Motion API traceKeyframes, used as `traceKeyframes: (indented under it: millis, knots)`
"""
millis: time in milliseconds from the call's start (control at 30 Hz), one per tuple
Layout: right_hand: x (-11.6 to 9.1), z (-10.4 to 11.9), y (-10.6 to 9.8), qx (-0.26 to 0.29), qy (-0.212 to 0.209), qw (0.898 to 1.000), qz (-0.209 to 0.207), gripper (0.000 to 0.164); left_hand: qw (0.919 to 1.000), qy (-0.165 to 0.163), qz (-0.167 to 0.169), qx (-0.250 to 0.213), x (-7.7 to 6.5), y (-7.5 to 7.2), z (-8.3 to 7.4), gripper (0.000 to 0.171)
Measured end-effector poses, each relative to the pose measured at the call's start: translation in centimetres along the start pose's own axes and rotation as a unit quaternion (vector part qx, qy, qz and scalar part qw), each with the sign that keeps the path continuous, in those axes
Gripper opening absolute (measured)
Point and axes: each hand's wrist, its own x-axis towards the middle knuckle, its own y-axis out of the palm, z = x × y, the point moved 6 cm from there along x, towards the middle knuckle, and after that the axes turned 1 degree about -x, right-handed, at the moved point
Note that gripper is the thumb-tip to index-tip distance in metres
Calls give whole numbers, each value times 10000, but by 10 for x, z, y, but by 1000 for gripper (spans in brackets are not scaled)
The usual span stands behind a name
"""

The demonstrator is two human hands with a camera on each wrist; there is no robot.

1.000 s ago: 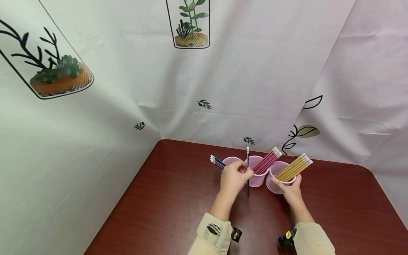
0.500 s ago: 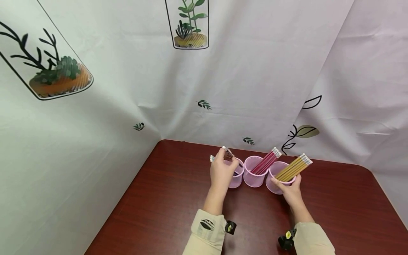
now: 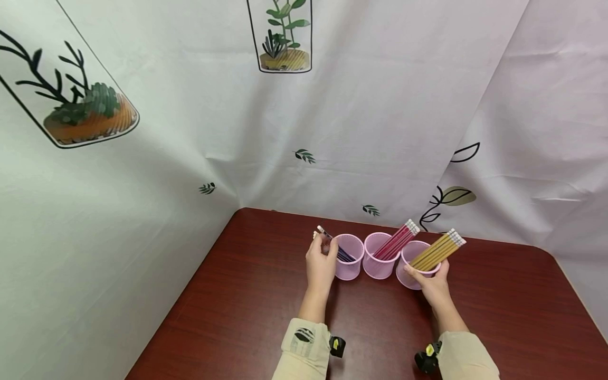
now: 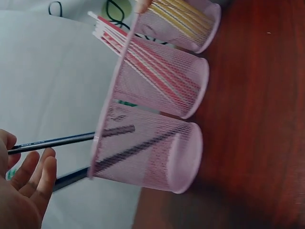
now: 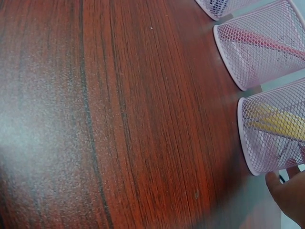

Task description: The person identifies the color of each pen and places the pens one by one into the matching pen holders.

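Three pink mesh pencil cups stand in a row. Between thumb and finger, my left hand (image 3: 320,266) pinches a dark pencil (image 4: 52,142) above the rim of the left cup (image 3: 348,273); its lower end shows through the mesh, inside the cup. Other dark pencils (image 4: 71,178) lean leftward in that cup, partly hidden by the hand in the head view. Red pencils (image 3: 397,241) lean right in the middle cup (image 3: 379,271). My right hand (image 3: 436,287) grips the right cup (image 3: 407,279), thumb on the near side, around leaning yellow pencils (image 3: 439,250).
The cups stand near the back edge of a reddish-brown wooden table (image 3: 237,306). A pale curtain (image 3: 370,116) printed with plants hangs right behind it and along the left side. Dark wrist cameras sit by both sleeves.
My left hand has carried the dark pencil left from in front of the middle cup, tilted it from upright, and brought its lower end into the left cup. My right hand has stayed put.
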Motion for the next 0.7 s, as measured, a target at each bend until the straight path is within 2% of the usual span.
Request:
traceKeyframes:
  millis: [167,300,467,700]
  knots:
    - [1,-1,0,-6,19,10000,-7,100,9995,-303,39,-101,-7,3,16,6]
    - [2,-1,0,28,1,10000,-32,99,9988,-469,97,-57,-10,4,24,13]
    - [1,0,0,29,-30,10000,-40,98,9985,-520,43,154,-14,3,30,23]
    - [0,-1,0,40,20,10000,-2,99,9974,-568,-185,414,-19,1,37,15]
